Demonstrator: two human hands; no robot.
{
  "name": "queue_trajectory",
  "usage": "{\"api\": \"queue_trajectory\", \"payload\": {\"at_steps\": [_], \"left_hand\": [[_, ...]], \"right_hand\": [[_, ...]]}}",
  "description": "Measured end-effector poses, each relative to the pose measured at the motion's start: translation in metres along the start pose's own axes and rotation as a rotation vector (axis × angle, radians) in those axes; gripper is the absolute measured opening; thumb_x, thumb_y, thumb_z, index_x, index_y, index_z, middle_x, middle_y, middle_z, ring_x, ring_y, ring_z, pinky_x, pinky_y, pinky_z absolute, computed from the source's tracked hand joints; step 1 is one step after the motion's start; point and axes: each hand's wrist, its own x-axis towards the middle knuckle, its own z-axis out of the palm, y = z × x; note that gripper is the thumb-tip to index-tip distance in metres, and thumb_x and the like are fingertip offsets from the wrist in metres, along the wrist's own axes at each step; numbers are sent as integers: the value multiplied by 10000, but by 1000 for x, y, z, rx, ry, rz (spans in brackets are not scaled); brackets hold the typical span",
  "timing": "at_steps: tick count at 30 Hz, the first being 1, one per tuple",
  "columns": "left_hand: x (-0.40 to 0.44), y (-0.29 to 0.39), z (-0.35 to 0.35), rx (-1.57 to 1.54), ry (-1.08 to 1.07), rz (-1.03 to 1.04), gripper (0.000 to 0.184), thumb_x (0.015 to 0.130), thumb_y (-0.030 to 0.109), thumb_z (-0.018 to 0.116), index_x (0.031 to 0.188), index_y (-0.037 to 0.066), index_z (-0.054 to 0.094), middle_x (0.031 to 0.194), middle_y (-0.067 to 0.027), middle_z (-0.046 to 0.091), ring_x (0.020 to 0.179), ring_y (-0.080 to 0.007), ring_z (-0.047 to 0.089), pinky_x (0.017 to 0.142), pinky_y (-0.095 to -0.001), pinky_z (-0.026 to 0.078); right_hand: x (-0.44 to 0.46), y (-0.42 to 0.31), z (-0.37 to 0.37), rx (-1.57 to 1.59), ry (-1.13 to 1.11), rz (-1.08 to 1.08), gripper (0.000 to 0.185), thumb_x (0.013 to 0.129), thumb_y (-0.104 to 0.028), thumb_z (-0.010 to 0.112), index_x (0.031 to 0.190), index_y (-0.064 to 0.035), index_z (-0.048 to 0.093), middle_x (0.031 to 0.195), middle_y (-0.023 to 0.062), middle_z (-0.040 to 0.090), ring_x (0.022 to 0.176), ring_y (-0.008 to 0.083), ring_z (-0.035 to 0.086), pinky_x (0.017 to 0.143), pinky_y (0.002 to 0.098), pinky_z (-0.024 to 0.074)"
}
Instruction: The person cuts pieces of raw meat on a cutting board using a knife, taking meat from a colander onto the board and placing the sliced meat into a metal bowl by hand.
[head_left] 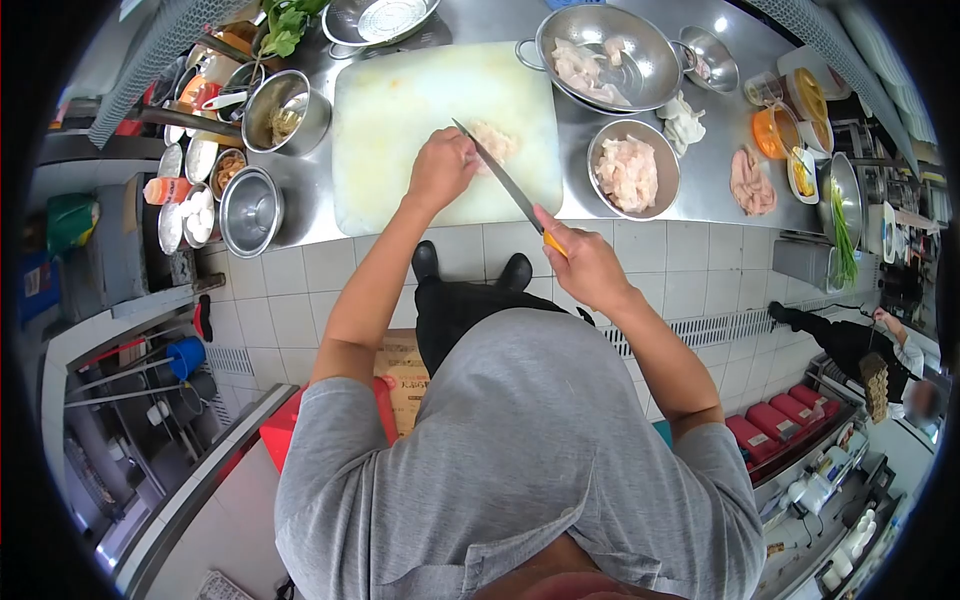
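Observation:
My right hand (585,262) is wrapped round the yellow handle of a kitchen knife (512,188). Its long blade points up and left across the white cutting board (370,130). My left hand (443,165) rests on the board with curled fingers, closed on the edge of some pale raw meat, which looks like chicken. More of this raw chicken (494,141) lies just beyond the blade. The left fingertips partly hide what they grip. To the right of the board, a steel bowl (675,195) holds a heap of pale raw chicken pieces (628,173).
A steel colander (545,45) with more meat stands at the back right, near a white cloth (683,125). Steel pots (318,125) and bowls (251,212) crowd the left. The counter's front edge runs below the board. Another person (850,340) is at far right.

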Motion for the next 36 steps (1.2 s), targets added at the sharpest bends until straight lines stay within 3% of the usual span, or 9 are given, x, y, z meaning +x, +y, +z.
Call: {"api": "queue_trajectory", "payload": {"at_steps": [3,9,14,17,21,24,27,33,36], "left_hand": [[1,-4,4,1,-5,35,144,790,36,805,913,25,731,1002,-118,714,1030,-350,671,885,-440,570],[4,-3,5,8,-26,81,136,791,17,787,917,23,738,978,-115,721,1030,-350,672,883,-444,569],[8,-4,4,26,-41,79,134,782,17,788,908,21,742,949,-122,723,1013,-343,678,883,-440,572],[8,-6,-6,-106,-151,-57,262,766,37,802,1023,40,753,1064,-127,726,1067,-342,668,932,-432,563],[16,2,-17,176,-38,252,521,794,-13,714,1299,111,685,1314,-112,651,1218,-364,588,1057,-450,483],[30,10,-1,258,-147,379,501,797,-17,710,1281,114,693,1283,-104,651,1202,-346,601,1025,-453,502],[48,20,-11,313,-400,277,477,809,41,743,1276,125,695,1256,-103,641,1213,-327,605,1004,-452,514],[30,16,-16,358,-339,176,391,833,228,802,1194,104,716,1175,-128,679,1082,-353,672,925,-458,559],[13,29,-20,371,-363,-85,359,839,290,821,1124,91,728,1083,-138,706,995,-354,702,863,-460,577]], "right_hand": [[6,-1,-2,-17,-68,67,678,970,-52,667,1602,-184,460,1076,219,757,886,436,726,811,513,575],[49,-3,25,-104,-56,41,673,935,-52,641,1583,-91,463,896,239,723,854,443,708,785,545,562],[74,1,21,11,-38,29,661,946,-81,658,1581,-143,488,956,266,732,877,459,706,816,547,557],[58,3,3,67,75,-34,665,961,-89,681,1590,-179,484,1061,274,731,889,454,719,820,505,572],[26,8,-13,105,158,97,658,978,-111,700,1593,-206,487,1129,267,734,903,436,735,834,451,585],[10,18,-11,109,217,140,650,977,-121,713,1585,-211,501,1095,257,744,886,422,741,818,438,584],[-5,13,-17,106,143,249,653,976,-120,715,1586,-215,502,1057,244,751,871,421,736,801,433,582],[-17,24,4,-34,155,153,669,961,-90,701,1585,-224,500,973,219,743,841,419,720,773,489,571],[-8,13,3,-57,30,98,696,933,-84,682,1591,-194,483,998,202,744,873,416,710,796,514,578]]}}
